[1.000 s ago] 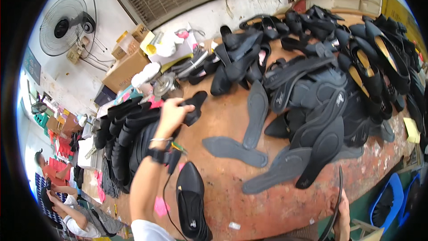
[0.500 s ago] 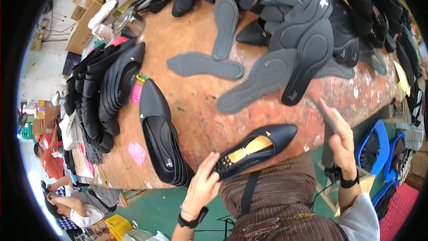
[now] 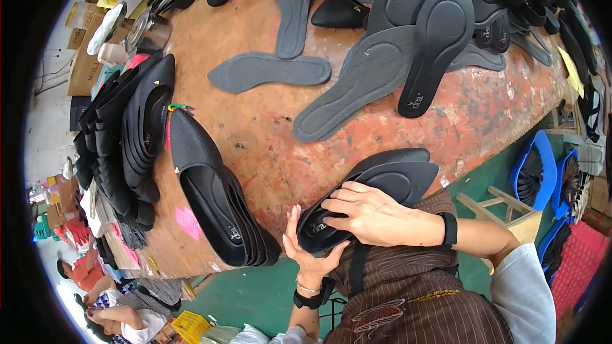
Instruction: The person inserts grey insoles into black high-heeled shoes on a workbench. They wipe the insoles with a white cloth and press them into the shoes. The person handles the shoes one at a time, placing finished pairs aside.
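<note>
A black pointed flat shoe (image 3: 382, 159) lies at the table's near edge, its toe pointing right and away. My left hand (image 3: 311, 256) cups its heel, thumb on one side and fingers on the other. A black padded insole (image 3: 414, 181) lies at the shoe, its pointed front showing over the shoe's toe part and its heel end inside the shoe. My right hand (image 3: 376, 215) is on the insole, fingers bent down into the heel; part of the insole is hidden beneath it. Several nested black flats (image 3: 217, 197) lie left of my left hand.
Grey insoles (image 3: 271, 71) and a black insole (image 3: 437, 48) lie on the worn table (image 3: 248, 127). More black shoes (image 3: 131, 137) line the left side. Blue bins (image 3: 534, 175) and a wooden stool (image 3: 503, 207) stand at right. Other people (image 3: 118, 315) are at lower left.
My right hand has come in from the right, bringing the insole to the shoe. The shoe has been turned slightly, and my left hand now cups its heel. The whole view has shifted.
</note>
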Demonstrator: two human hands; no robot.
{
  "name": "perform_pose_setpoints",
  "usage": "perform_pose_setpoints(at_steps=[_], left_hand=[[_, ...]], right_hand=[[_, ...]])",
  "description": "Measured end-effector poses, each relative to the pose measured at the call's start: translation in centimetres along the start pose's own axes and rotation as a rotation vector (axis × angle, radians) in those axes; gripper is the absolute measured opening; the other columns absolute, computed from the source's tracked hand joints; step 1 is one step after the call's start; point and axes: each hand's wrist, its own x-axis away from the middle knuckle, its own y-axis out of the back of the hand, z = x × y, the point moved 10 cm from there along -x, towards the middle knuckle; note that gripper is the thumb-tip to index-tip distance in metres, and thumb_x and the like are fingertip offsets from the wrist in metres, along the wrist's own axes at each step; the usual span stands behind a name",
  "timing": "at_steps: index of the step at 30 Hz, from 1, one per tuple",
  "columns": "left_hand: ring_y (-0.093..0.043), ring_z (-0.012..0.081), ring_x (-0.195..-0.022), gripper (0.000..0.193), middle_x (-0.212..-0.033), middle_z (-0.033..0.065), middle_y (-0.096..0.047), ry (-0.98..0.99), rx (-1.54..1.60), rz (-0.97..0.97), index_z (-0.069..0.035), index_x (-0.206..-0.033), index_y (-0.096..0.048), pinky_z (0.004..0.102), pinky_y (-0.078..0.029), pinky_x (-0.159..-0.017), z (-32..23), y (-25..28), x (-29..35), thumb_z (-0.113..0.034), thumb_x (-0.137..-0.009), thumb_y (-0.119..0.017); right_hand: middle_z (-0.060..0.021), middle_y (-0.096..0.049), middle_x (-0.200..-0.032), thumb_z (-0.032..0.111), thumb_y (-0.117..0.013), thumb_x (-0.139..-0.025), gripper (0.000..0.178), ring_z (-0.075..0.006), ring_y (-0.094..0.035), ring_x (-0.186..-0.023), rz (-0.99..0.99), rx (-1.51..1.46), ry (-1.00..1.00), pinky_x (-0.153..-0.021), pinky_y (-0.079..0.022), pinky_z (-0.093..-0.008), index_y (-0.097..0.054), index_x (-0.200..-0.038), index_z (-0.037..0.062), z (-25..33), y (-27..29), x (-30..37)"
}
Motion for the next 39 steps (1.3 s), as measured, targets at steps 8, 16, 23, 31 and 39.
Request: perform_pose_setpoints(at_steps=[8, 16, 23, 31, 39], left_hand=[[-0.045, 0.046, -0.13, 0.122, -0.145, 0.0308, -0.039, 0.017, 0.04, 0.019, -0.011, -0.153, -0.002, 0.062, -0.029, -0.111, 1.3, 0.2, 1.0, -0.048, -0.071, -0.085], [-0.049, 0.0477, -0.127, 0.056, -0.142, 0.0328, -0.044, 0.061, 0.032, 0.092, -0.009, -0.132, -0.051, 0.0553, -0.038, -0.107, 0.7, 0.2, -1.3, -0.043, -0.089, -0.062], [-0.054, 0.0437, -0.115, 0.027, -0.128, 0.0329, -0.053, 0.168, 0.056, -0.064, -0.003, -0.097, -0.044, 0.0505, -0.042, -0.1, 1.5, 0.6, -0.7, -0.027, -0.091, -0.056], [-0.035, 0.0473, -0.137, 0.061, -0.152, 0.0342, -0.025, 0.291, -0.131, 0.239, 0.004, -0.126, -0.041, 0.0505, -0.03, -0.112, -4.3, -3.1, -1.2, -0.021, -0.081, -0.074], [-0.067, 0.0365, -0.081, 0.046, -0.138, 0.028, -0.048, 0.089, -0.404, 0.771, 0.005, -0.118, -0.06, 0.0415, -0.057, -0.066, -7.9, -9.8, -2.1, -0.021, -0.082, -0.072]], right_hand=[[-0.0124, -0.06, -0.111, 0.013, -0.064, -0.072, 0.029, -0.0268, -0.057, -0.108, 0.076, 0.155, 0.048, -0.1, -0.044, -0.0352, -0.072, -0.093, -0.005, 1.1, -1.8, -0.5], [-0.0139, -0.052, -0.143, 0.014, -0.056, -0.084, 0.037, -0.0254, -0.043, -0.139, 0.314, -0.133, 0.197, -0.118, -0.03, -0.0388, -0.068, -0.116, 0.0004, 0.8, -5.7, 0.2], [-0.0141, -0.057, -0.139, 0.017, -0.056, -0.083, 0.036, -0.023, -0.046, -0.136, 0.213, 0.141, -0.088, -0.12, -0.024, -0.0451, -0.071, -0.114, 0.008, 0.1, -3.4, 2.1], [-0.0154, -0.065, -0.118, 0.014, -0.069, -0.079, 0.035, -0.0362, -0.05, -0.127, -0.457, 0.531, -0.496, -0.113, -0.029, -0.0558, -0.07, -0.113, 0.0056, -2.5, 8.8, 3.1], [-0.0174, -0.063, -0.106, 0.01, -0.073, -0.077, 0.024, -0.034, -0.064, -0.1, -0.333, -0.051, -0.516, -0.084, -0.051, -0.0408, -0.063, -0.098, 0.0023, -3.9, 10.9, 1.8]])
